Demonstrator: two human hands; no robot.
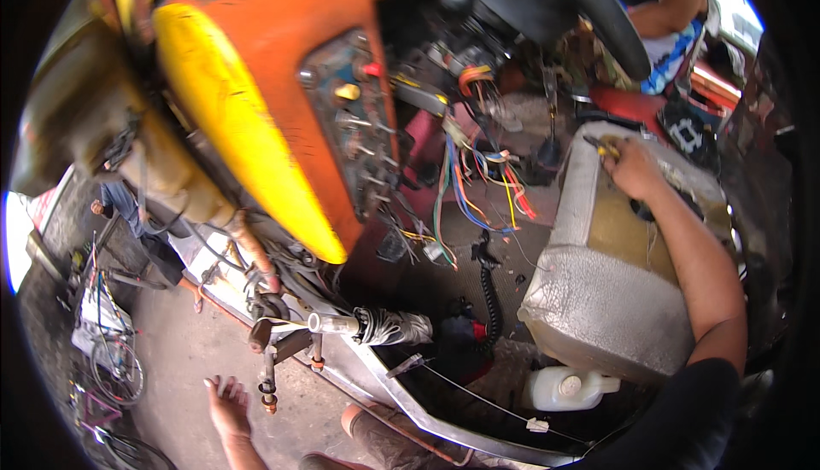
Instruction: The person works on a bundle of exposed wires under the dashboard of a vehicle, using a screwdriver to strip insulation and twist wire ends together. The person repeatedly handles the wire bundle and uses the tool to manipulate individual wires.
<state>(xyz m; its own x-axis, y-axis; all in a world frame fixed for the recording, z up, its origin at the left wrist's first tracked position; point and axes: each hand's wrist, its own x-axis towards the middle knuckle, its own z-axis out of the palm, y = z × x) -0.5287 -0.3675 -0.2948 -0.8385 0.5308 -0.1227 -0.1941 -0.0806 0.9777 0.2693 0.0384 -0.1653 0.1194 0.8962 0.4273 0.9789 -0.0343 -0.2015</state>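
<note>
My right hand (634,169) rests on top of a box-shaped cover (611,295) wrapped in silvery sheeting. Its fingers are closed on a small yellow and dark hand tool that looks like pliers (608,149). At the lower left, my left hand (229,406) hangs in the air with its fingers apart, holding nothing. Loose coloured wires (478,184) dangle beside an orange dashboard (282,39), whose open panel (346,120) shows switches and cut leads. Neither hand touches the wires.
A black steering wheel (619,22) and a gear lever (549,150) stand beyond the wires. A white jug (568,388) sits by the cover. A folded umbrella (393,326) lies near the door sill. Other people are nearby, one at the upper right (675,9). Bicycles (117,372) stand outside.
</note>
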